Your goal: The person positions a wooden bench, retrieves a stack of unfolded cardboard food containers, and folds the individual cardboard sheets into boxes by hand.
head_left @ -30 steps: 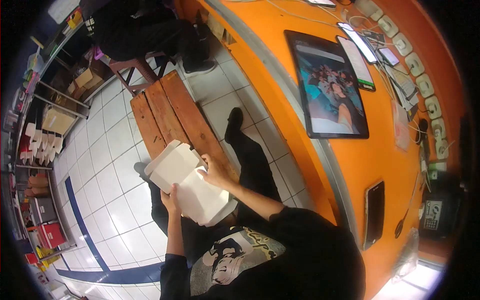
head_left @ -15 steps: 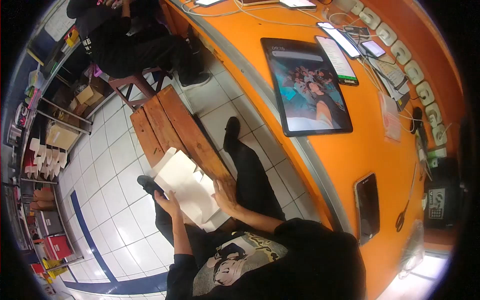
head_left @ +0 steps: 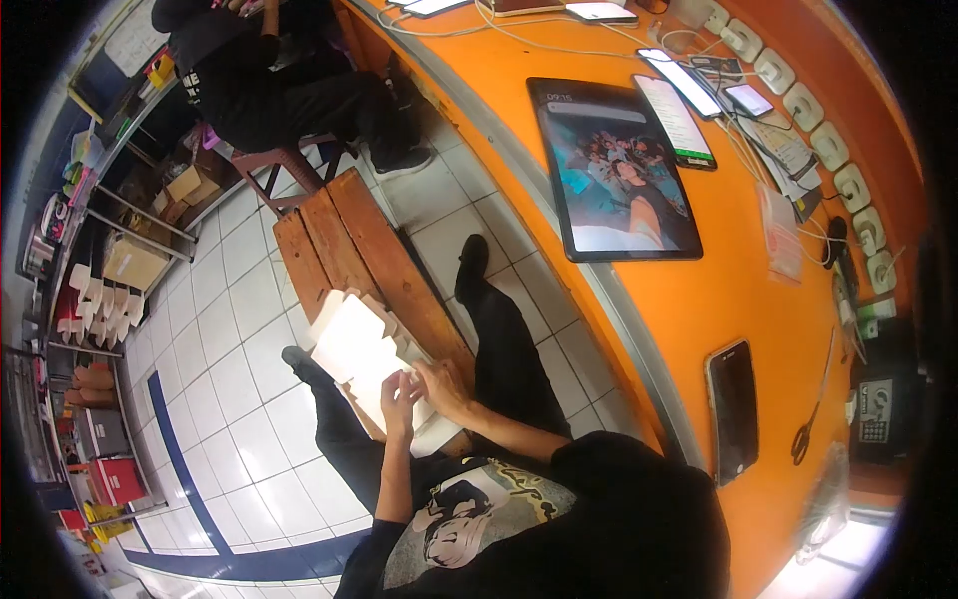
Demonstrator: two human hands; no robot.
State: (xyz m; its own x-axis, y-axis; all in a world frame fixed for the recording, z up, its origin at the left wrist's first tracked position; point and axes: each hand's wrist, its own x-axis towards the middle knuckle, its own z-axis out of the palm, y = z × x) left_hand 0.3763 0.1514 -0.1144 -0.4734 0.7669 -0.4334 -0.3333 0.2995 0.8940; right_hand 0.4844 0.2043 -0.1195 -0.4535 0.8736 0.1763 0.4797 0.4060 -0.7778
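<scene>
A cream cardboard box blank (head_left: 354, 334), partly folded with flaps standing along its edge, rests on the wooden bench (head_left: 364, 235) between my legs. My left hand (head_left: 400, 397) has its fingers curled together at the blank's right side, pinching a flap there. Close beside it, my right hand (head_left: 445, 392) is closed on the same edge of the cardboard. The fingers of both hands partly hide that flap. Bright glare whitens the middle of the blank.
At my right runs an orange counter (head_left: 639, 319) bearing a tablet (head_left: 619, 170), a dark phone (head_left: 733, 411), scissors (head_left: 810, 409) and charging cables. A person in black (head_left: 259, 90) sits on a stool ahead. Shelves with folded boxes (head_left: 103, 304) stand at the left.
My left hand has moved right, from the blank's left edge to beside my right hand. The blank lies more opened out, with its flaps raised. The view has shifted slightly.
</scene>
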